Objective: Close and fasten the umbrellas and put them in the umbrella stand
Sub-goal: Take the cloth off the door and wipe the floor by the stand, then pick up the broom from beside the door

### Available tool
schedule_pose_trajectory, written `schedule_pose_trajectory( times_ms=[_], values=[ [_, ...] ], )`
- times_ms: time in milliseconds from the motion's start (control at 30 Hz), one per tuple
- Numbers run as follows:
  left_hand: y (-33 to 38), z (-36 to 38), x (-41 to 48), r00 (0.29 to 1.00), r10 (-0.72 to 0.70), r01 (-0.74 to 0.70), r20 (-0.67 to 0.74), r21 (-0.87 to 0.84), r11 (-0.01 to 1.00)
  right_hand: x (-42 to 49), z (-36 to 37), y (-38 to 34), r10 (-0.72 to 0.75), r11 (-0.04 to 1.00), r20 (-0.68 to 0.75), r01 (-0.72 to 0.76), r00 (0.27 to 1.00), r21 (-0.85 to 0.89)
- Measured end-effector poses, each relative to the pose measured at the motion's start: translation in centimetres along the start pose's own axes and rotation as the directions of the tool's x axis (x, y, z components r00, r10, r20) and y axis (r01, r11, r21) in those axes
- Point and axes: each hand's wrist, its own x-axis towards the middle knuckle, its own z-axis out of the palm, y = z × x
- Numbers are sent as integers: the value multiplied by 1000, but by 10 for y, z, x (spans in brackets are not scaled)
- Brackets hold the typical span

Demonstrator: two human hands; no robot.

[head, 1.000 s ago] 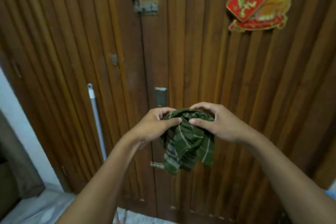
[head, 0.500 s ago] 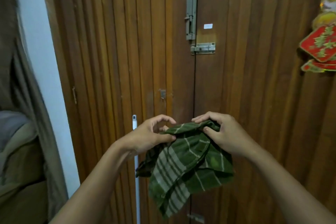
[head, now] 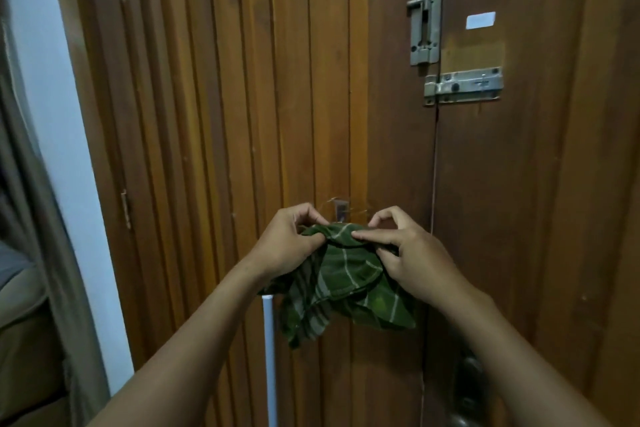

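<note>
A green checked cloth [head: 341,284] with pale stripes hangs in front of a wooden door. My left hand [head: 287,244] pinches its top edge on the left. My right hand [head: 408,253] pinches the top edge on the right, thumb lying along the fabric. The cloth's top sits just below a small clear hook [head: 341,210] stuck to the door. Most of the cloth droops loosely below my hands. No umbrella or umbrella stand is in view.
The wooden double door [head: 346,97] fills the view, with metal bolt latches [head: 426,10] at the upper right. A white pole [head: 269,357] leans against the door below my left wrist. A white wall strip [head: 52,114] and a grey curtain [head: 34,218] are on the left.
The view has swung up and left, so the red and gold decoration has left the frame. My hands have raised the cloth toward the small hook, and the cloth has spread out.
</note>
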Motion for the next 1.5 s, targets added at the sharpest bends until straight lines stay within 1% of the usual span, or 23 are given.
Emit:
schedule_pose_trajectory(
  times_ms=[167, 233, 333, 433, 500, 567, 667, 767, 800, 867, 933, 1000, 1033, 1067, 1133, 1200, 1267, 1300, 1333, 1367, 1400, 1433, 1500],
  values=[
    [-32, 10, 46, 996, 85, -85, -27, -8, 996, 32, 26, 3, 87, 975, -73, -100, 994, -197],
    [-42, 12, 63, 986, 160, -157, -42, 69, 985, 46, 34, 1, 142, 953, -120, -169, 982, -251],
    [-60, 15, 80, 955, 294, -279, -45, 210, 937, 59, 45, -5, 214, 907, -191, -268, 958, -325],
    [-78, 23, 79, 931, 363, -345, -43, 221, 912, 53, 58, -11, 260, 854, -242, -339, 935, -395],
    [-89, 31, 68, 927, 371, -352, -48, 226, 908, 40, 72, -13, 321, 826, -223, -387, 921, -411],
    [-100, 38, 57, 923, 372, -347, -95, 212, 914, 30, 84, -15, 369, 815, -218, -428, 903, -390],
    [-110, 42, 45, 904, 405, -370, -138, 220, 902, 30, 89, -19, 389, 808, -270, -467, 881, -359],
    [-109, 38, 37, 918, 381, -374, -114, 80, 924, 30, 89, -24, 346, 799, -369, -478, 862, -365],
    [-108, 36, 36, 926, 357, -355, -123, 35, 934, 28, 91, -25, 345, 806, -375, -476, 860, -351],
    [-107, 31, 37, 953, 280, -286, -116, -31, 958, 26, 95, -26, 407, 832, -296, -484, 864, -271],
    [-106, 24, 38, 980, 198, -200, -36, -85, 976, 25, 99, -24, 473, 841, -174, -501, 864, -204],
    [-106, 16, 35, 986, 155, -148, 63, -106, 983, 24, 99, -24, 496, 839, -123, -511, 859, -186],
    [-107, 12, 31, 984, 156, -147, 90, -104, 984, 23, 100, -25, 504, 837, -127, -519, 855, -173],
    [-109, 8, 27, 982, 163, -154, 98, -97, 983, 20, 102, -27, 512, 831, -150, -531, 846, -162],
    [-120, 0, 19, 983, 160, -153, 88, -81, 985, 11, 114, -36, 488, 825, -264, -538, 832, -172],
    [-140, -8, 6, 989, 136, -131, 55, -78, 988, -5, 136, -48, 400, 827, -401, -513, 824, -230],
    [-167, -16, -8, 996, 90, -91, -23, -78, 993, -23, 164, -59, 294, 850, -470, -453, 832, -271],
    [-182, -19, -15, 996, 52, -57, -70, -84, 995, -32, 179, -63, 268, 866, -458, -420, 848, -271],
    [-196, -22, -22, 994, 10, -20, -106, -92, 996, -39, 195, -65, 279, 884, -404, -398, 871, -247],
    [-208, -24, -28, 991, -33, 21, -129, -94, 995, -45, 211, -67, 327, 897, -311, -396, 892, -194],
    [-220, -25, -31, 987, -81, 67, -136, -102, 992, -48, 227, -67, 398, 898, -186, -423, 899, -123],
    [-231, -24, -33, 981, -142, 127, -132, -109, 986, -50, 243, -66, 462, 884, -63, -465, 884, -49],
    [-253, -19, -34, 951, -289, 278, -110, -108, 955, -49, 279, -61, 577, 804, 136, -589, 806, 81]
  ],
)
